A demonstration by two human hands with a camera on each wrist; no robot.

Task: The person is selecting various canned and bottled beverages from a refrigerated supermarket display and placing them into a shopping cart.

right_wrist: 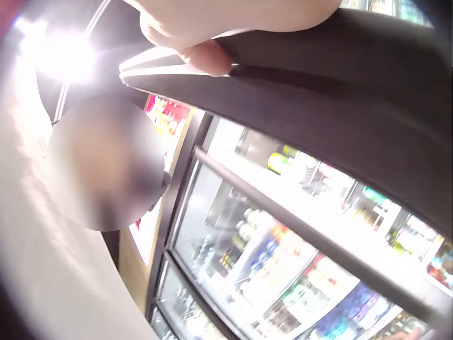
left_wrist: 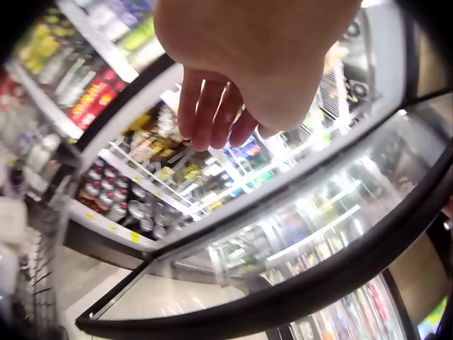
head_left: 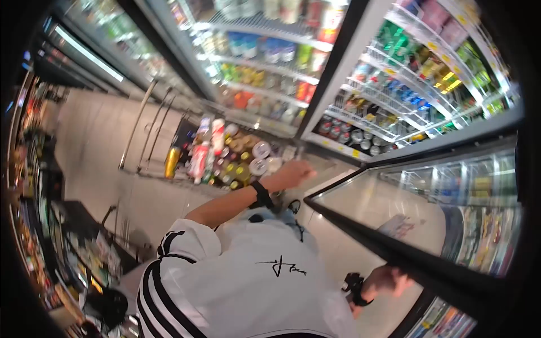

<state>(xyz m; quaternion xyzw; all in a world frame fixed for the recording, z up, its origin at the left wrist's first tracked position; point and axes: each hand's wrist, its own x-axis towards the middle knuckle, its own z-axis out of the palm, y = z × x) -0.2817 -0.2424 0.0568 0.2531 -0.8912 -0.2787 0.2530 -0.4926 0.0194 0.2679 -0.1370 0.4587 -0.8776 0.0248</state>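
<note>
A glass cooler door [head_left: 394,242] with a black frame stands open at the right of the head view. My right hand [head_left: 389,283] is at the frame's edge. In the right wrist view the right hand [right_wrist: 241,21] grips the dark door frame [right_wrist: 318,92], one fingertip lying in its groove. The left hand [head_left: 290,176] is in front of the cooler, beside a filled cart [head_left: 186,181], holding nothing. In the left wrist view this hand [left_wrist: 248,78] has its fingers hanging loosely, with the shelves behind them and the door [left_wrist: 233,262] below.
Drink cans [head_left: 360,136] and bottles fill the open cooler's shelves [head_left: 389,67]. Bottles and round packages fill the cart. More glass-fronted coolers [right_wrist: 248,248] appear in the right wrist view. Dark equipment [head_left: 90,225] stands left, beside the pale floor [head_left: 90,146].
</note>
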